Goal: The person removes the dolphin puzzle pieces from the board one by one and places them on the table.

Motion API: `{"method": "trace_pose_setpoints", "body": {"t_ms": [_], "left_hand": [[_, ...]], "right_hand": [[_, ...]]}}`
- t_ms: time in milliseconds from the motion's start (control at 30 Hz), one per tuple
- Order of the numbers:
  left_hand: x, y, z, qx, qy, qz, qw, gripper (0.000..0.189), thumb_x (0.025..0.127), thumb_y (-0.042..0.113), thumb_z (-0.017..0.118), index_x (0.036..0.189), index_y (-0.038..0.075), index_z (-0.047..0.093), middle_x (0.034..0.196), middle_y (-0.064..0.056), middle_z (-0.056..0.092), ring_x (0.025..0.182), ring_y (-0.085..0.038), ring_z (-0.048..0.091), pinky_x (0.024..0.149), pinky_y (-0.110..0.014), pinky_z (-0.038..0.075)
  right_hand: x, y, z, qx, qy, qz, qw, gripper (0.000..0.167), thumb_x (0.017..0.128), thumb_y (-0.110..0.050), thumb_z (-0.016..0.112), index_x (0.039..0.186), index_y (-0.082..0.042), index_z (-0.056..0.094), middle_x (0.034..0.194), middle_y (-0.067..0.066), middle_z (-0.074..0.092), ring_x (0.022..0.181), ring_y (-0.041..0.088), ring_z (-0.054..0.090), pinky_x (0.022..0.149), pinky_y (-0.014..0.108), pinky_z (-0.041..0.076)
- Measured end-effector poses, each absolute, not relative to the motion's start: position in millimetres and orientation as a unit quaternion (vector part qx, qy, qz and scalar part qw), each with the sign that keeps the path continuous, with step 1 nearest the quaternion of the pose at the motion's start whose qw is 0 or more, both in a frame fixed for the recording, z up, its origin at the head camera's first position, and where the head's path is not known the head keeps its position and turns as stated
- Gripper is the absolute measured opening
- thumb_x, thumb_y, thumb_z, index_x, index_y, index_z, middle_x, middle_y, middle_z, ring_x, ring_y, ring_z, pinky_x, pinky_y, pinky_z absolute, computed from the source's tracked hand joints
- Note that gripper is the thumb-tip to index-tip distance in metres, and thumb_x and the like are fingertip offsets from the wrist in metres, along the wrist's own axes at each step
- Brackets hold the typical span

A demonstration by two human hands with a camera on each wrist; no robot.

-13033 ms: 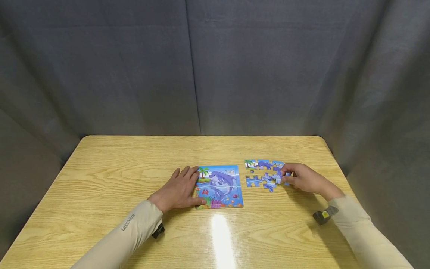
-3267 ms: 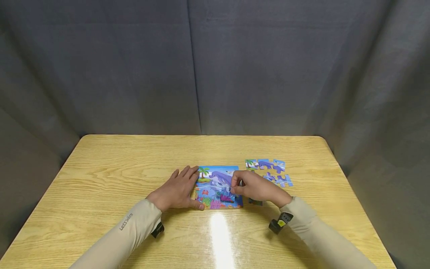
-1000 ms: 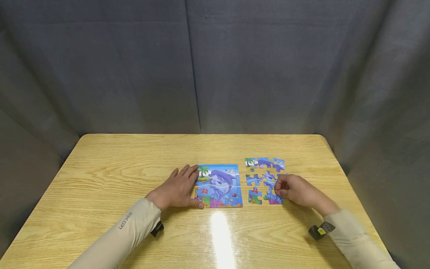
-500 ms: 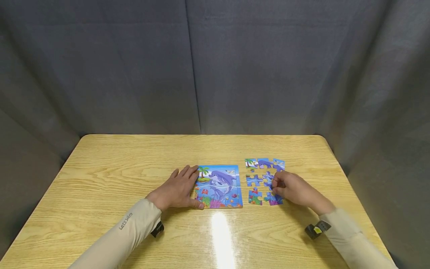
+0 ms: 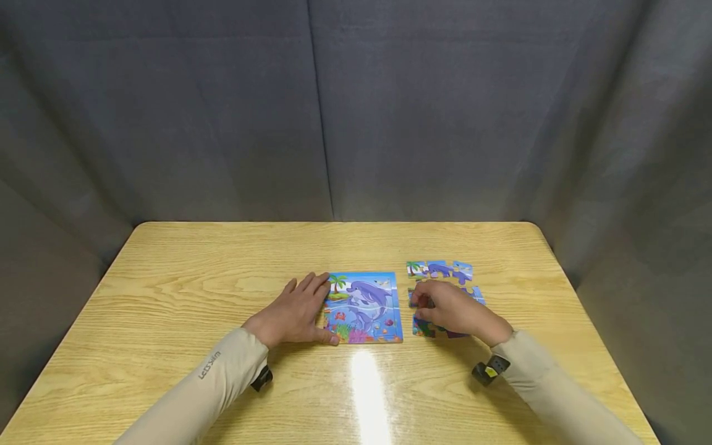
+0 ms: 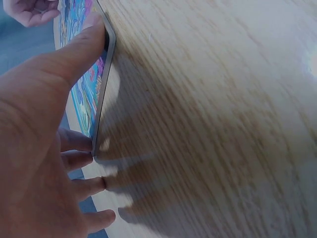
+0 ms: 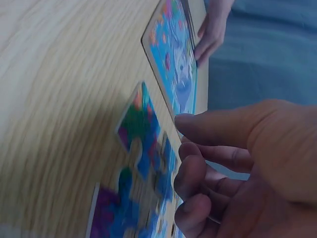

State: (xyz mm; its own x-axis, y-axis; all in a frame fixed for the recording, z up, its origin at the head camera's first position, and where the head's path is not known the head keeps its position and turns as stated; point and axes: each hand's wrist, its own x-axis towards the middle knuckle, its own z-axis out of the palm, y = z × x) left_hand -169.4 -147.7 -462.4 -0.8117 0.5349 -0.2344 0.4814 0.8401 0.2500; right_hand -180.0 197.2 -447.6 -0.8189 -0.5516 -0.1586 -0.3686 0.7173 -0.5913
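The dolphin puzzle board (image 5: 364, 307) lies flat on the table. My left hand (image 5: 295, 312) rests at its left edge, fingers spread; in the left wrist view the thumb (image 6: 81, 52) lies over the board's rim. To the right, loose jigsaw pieces sit in three rows, among them a palm-tree piece (image 5: 414, 268) and a coral piece (image 7: 136, 124). My right hand (image 5: 456, 309) hovers over these rows and hides some pieces. Its fingers are loosely bent, and no piece shows between thumb and index finger in the right wrist view.
The wooden table (image 5: 211, 266) has a bright glare streak in front of the board. Grey curtains (image 5: 445, 123) stand behind and at both sides. Each wrist carries a small black camera, such as the right one (image 5: 485, 373).
Since 13 seconds ago, a bottom row of loose pieces has appeared. Within the last half second my right hand has moved left across the pieces. My left hand stays put.
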Motion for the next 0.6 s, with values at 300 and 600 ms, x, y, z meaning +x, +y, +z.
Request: {"method": "trace_pose_setpoints", "body": {"t_ms": [300,600], "left_hand": [[-170.0,-147.3,-462.6,0.268,0.948,0.089,0.148,0.116,0.087,0.073,0.073,0.166,-0.001,0.032,0.178,-0.018,0.023,0.165,-0.046,0.022,0.129,-0.07,0.025],[-170.0,-146.7,-462.5,0.267,0.948,0.089,0.149,0.116,0.087,0.073,0.074,0.165,-0.001,0.032,0.178,-0.018,0.023,0.164,-0.046,0.023,0.129,-0.07,0.025]], "right_hand": [[-178.6,174.0,-447.0,-0.268,0.906,-0.265,0.194,0.028,0.101,-0.01,0.072,0.128,-0.003,0.067,0.091,-0.001,0.069,0.073,0.008,0.059,0.076,0.03,0.053],[-177.3,157.9,-453.3,-0.293,0.907,-0.24,0.184,0.024,0.099,-0.015,0.076,0.121,-0.005,0.071,0.084,-0.006,0.063,0.072,0.007,0.052,0.073,0.026,0.047]]}}
